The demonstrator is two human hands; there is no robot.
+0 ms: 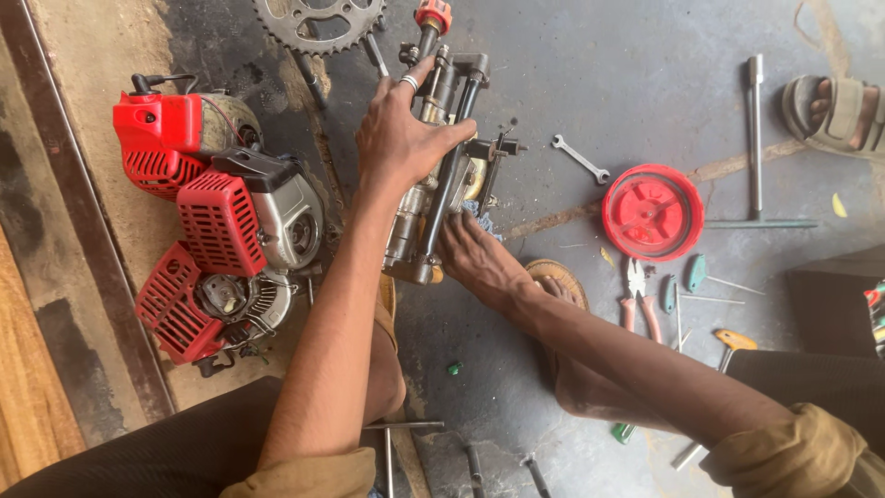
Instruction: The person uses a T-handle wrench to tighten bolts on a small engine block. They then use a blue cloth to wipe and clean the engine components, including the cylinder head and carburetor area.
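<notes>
We see our left hand spread flat over the top of a small engine part, a metal assembly with black rods that lies lengthwise on the grey concrete floor. The fingers are wide and pressed down on it rather than wrapped around it, and one finger wears a ring. Our right hand reaches in from the lower right and touches the near end of the same part; its fingertips are hidden against the metal, so we cannot tell whether it grips or only rests there.

Just left of the part, almost touching our left forearm, three red and grey engine housings crowd together on the floor. Beyond the far end of the part lies a toothed sprocket, and a red cap sits at the part's tip. To the right, apart from our hands, lie a small spanner, a round red cover, a long T-handled wrench, a pair of pliers and several screwdrivers. At the top right edge another person's sandalled foot rests on the floor. A few loose rods lie between our arms near the bottom.
</notes>
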